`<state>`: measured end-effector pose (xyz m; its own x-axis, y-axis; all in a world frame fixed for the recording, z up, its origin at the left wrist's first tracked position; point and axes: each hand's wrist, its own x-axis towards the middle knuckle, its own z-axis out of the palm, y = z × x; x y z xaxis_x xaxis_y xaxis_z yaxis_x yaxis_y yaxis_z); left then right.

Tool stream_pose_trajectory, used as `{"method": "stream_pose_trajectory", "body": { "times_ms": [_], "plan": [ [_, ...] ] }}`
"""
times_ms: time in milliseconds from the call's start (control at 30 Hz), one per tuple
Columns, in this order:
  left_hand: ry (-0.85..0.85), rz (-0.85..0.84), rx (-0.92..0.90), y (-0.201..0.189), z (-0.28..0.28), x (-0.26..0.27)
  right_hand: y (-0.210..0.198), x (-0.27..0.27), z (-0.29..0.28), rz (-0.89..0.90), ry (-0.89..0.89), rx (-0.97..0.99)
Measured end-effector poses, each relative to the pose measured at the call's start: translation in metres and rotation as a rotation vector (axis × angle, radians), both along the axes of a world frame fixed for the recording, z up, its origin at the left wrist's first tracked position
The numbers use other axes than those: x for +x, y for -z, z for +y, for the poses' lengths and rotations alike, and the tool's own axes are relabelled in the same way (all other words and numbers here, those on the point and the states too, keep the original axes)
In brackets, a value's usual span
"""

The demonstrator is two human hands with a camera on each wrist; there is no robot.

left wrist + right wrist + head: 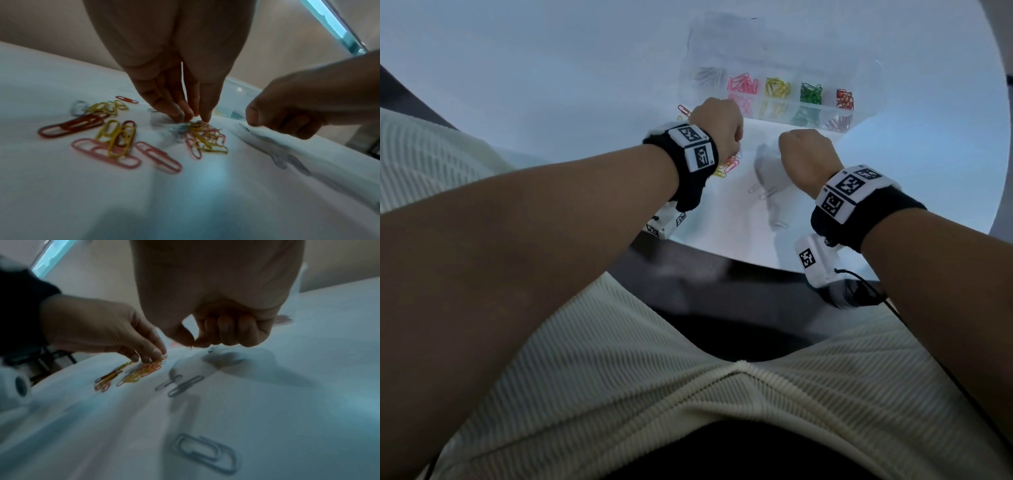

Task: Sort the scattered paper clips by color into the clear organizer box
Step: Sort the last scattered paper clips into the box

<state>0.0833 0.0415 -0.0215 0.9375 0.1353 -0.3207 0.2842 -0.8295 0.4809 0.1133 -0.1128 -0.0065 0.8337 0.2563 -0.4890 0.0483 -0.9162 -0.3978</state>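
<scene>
Coloured wire paper clips (123,142), scattered on white table (61,194); clear plastic organizer box (774,68), upper centre.
Left hand (174,91): fingertips together on tangled clips. Right hand (222,327): fingers curled; contents indiscernible.

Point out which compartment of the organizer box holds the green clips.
The green clips sit in the fourth filled compartment from the left of the organizer box, between the yellow clips and the red clips at the right end.

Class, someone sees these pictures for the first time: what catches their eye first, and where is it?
Probably the clear organizer box at the table's far side, its compartments bright with pink, yellow, green and red clips. Next, the left hand, fingertips down on a tangle of loose coloured clips, with the right hand curled just beside it above grey clips.
</scene>
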Motion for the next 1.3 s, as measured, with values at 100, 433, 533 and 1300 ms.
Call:
{"method": "stream_pose_trajectory", "body": {
  "times_ms": [100, 433, 533, 1300],
  "plan": [
    [0.058, 0.025, 0.044, -0.001, -0.009, 0.0, -0.004, -0.003, -0.003, 0.158, 0.205, 0.242],
    [-0.08, 0.056, -0.136, -0.004, -0.004, -0.003, -0.016, -0.015, -0.008, 0.705, 0.326, 0.67],
    [-0.165, 0.031, -0.205, -0.007, 0.001, -0.003, -0.017, -0.011, -0.006, 0.649, 0.375, 0.696],
    [-0.456, 0.082, -0.2, -0.034, 0.081, -0.005, 0.0, -0.017, 0.035, -0.072, -0.283, -0.162]
  ]
}}
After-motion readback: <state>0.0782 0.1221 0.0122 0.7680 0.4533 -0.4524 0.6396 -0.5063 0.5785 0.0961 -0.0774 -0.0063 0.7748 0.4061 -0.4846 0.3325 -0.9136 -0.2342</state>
